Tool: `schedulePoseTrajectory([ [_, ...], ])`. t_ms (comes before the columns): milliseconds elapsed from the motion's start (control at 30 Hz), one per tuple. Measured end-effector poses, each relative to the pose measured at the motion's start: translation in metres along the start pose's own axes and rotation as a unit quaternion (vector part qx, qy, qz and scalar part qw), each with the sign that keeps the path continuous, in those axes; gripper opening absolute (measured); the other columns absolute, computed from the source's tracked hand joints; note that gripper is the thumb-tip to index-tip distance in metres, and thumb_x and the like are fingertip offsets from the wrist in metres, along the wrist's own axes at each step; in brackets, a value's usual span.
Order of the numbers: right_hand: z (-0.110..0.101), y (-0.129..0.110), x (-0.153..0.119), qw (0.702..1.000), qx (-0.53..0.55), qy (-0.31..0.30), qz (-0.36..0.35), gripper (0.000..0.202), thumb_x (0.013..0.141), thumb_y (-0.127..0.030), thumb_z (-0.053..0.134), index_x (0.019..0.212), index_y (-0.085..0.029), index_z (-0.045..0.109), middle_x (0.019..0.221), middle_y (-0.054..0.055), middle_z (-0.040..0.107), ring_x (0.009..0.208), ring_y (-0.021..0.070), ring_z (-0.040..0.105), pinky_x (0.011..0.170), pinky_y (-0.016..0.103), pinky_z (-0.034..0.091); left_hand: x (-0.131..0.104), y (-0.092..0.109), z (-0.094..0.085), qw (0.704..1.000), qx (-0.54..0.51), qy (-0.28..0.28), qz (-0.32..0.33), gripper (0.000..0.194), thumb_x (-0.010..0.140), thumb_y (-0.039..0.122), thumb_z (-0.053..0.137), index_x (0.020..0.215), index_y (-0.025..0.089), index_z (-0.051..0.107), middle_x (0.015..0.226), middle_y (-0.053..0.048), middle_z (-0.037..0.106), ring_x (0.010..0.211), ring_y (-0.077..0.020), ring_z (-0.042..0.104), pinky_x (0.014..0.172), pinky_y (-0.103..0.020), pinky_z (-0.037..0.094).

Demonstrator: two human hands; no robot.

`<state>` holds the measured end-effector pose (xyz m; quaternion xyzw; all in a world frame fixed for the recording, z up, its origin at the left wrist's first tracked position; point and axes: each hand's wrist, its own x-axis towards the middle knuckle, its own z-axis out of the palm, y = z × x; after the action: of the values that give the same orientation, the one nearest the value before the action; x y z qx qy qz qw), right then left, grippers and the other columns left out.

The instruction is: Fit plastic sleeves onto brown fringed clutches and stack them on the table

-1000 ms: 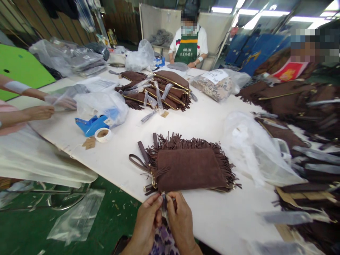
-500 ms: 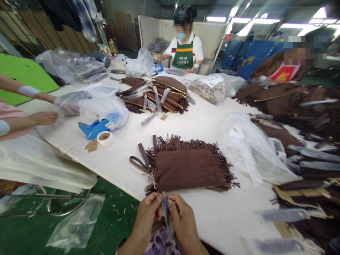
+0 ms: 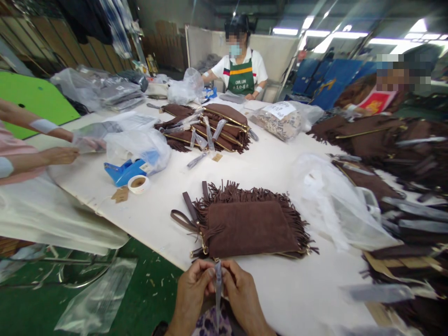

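Brown fringed clutch bags [image 3: 250,228] lie flat, stacked, on the table in front of me, with dark wrist loops and gold clasps at their left side. At the table's near edge, just below the bags, my left hand [image 3: 194,287] and my right hand [image 3: 240,289] meet with closed fingers. Between them they pinch a narrow dark strap in a clear plastic sleeve [image 3: 218,289], which hangs downward. Its upper end has a small metal clasp close to the bags' lower edge.
A blue tape dispenser [image 3: 122,173], a tape roll [image 3: 138,184] and cardboard tags [image 3: 121,194] are on the left. More brown bags [image 3: 224,126] are piled farther back. A clear plastic bag [image 3: 336,200] lies at right beside further bags. Co-workers are at the left, back and right.
My hands stay at the strap; its sleeve now hangs straighter and narrower between them. The co-worker at the back has moved an arm outward. The view has shifted slightly.
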<state>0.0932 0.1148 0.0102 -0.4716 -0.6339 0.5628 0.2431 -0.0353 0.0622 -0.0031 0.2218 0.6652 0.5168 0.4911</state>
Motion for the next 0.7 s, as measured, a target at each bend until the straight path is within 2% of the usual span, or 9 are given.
schedulePoseTrajectory([
  [100, 0.000, 0.000, 0.001, 1.000, 0.010, 0.001, -0.001, 0.023, 0.089, -0.027, 0.045, 0.093, -0.022, 0.068, 0.068, 0.000, 0.066, 0.063, 0.0160, 0.061, 0.051, 0.020, 0.043, -0.003, 0.007, -0.001, 0.997, 0.053, 0.003, 0.048, 0.023, 0.081, 0.042, 0.061, 0.078, 0.019, 0.065, 0.053, 0.001, 0.057, 0.050, -0.0155, 0.052, 0.050, -0.022, 0.039],
  [233, 0.000, 0.002, 0.002, 1.000, 0.022, 0.008, 0.010, 0.023, 0.089, -0.027, 0.046, 0.095, -0.021, 0.068, 0.075, 0.001, 0.069, 0.068, 0.0167, 0.064, 0.057, 0.021, 0.047, -0.006, 0.016, 0.000, 0.986, 0.119, 0.011, 0.118, 0.017, 0.083, 0.037, 0.060, 0.078, 0.022, 0.067, 0.073, -0.003, 0.064, 0.054, -0.0159, 0.053, 0.055, -0.023, 0.041],
  [400, 0.002, 0.006, 0.000, 0.999, 0.028, 0.014, 0.021, 0.027, 0.091, -0.031, 0.043, 0.105, -0.022, 0.065, 0.090, 0.004, 0.070, 0.074, 0.0166, 0.066, 0.065, 0.023, 0.050, -0.004, 0.017, 0.006, 0.992, 0.115, 0.026, 0.040, 0.022, 0.084, 0.043, 0.055, 0.078, 0.023, 0.064, 0.059, 0.000, 0.060, 0.039, -0.0134, 0.043, 0.042, -0.023, 0.031],
  [467, 0.003, 0.006, -0.002, 0.999, 0.041, 0.015, 0.026, 0.029, 0.092, -0.035, 0.043, 0.107, -0.021, 0.064, 0.089, 0.005, 0.070, 0.071, 0.0165, 0.065, 0.063, 0.024, 0.050, -0.004, 0.015, 0.008, 0.988, 0.137, 0.034, 0.059, 0.021, 0.084, 0.041, 0.055, 0.078, 0.023, 0.064, 0.062, -0.001, 0.062, 0.047, -0.0164, 0.051, 0.049, -0.024, 0.037],
  [567, 0.006, 0.008, -0.005, 0.996, 0.082, 0.010, 0.036, 0.032, 0.089, -0.040, 0.048, 0.110, -0.020, 0.060, 0.082, 0.004, 0.068, 0.064, 0.0159, 0.061, 0.055, 0.022, 0.047, -0.005, 0.013, 0.009, 0.975, 0.186, 0.042, 0.116, 0.012, 0.082, 0.034, 0.059, 0.082, 0.024, 0.066, 0.079, -0.004, 0.069, 0.073, -0.0230, 0.062, 0.068, -0.027, 0.041],
  [633, 0.007, 0.010, -0.006, 0.991, 0.118, -0.012, 0.057, 0.033, 0.087, -0.042, 0.051, 0.110, -0.019, 0.058, 0.072, 0.001, 0.064, 0.056, 0.0137, 0.056, 0.048, 0.020, 0.042, -0.003, 0.010, 0.008, 0.978, 0.177, 0.035, 0.105, 0.012, 0.081, 0.034, 0.059, 0.083, 0.024, 0.065, 0.079, -0.004, 0.069, 0.074, -0.0235, 0.061, 0.068, -0.027, 0.041],
  [700, 0.007, 0.012, -0.006, 0.985, 0.147, -0.049, 0.081, 0.030, 0.087, -0.042, 0.052, 0.107, -0.019, 0.057, 0.065, -0.003, 0.058, 0.049, 0.0112, 0.049, 0.045, 0.019, 0.037, 0.000, 0.007, 0.006, 0.988, 0.142, 0.015, 0.064, 0.014, 0.083, 0.036, 0.057, 0.081, 0.023, 0.061, 0.072, -0.002, 0.066, 0.065, -0.0217, 0.059, 0.061, -0.026, 0.041],
])
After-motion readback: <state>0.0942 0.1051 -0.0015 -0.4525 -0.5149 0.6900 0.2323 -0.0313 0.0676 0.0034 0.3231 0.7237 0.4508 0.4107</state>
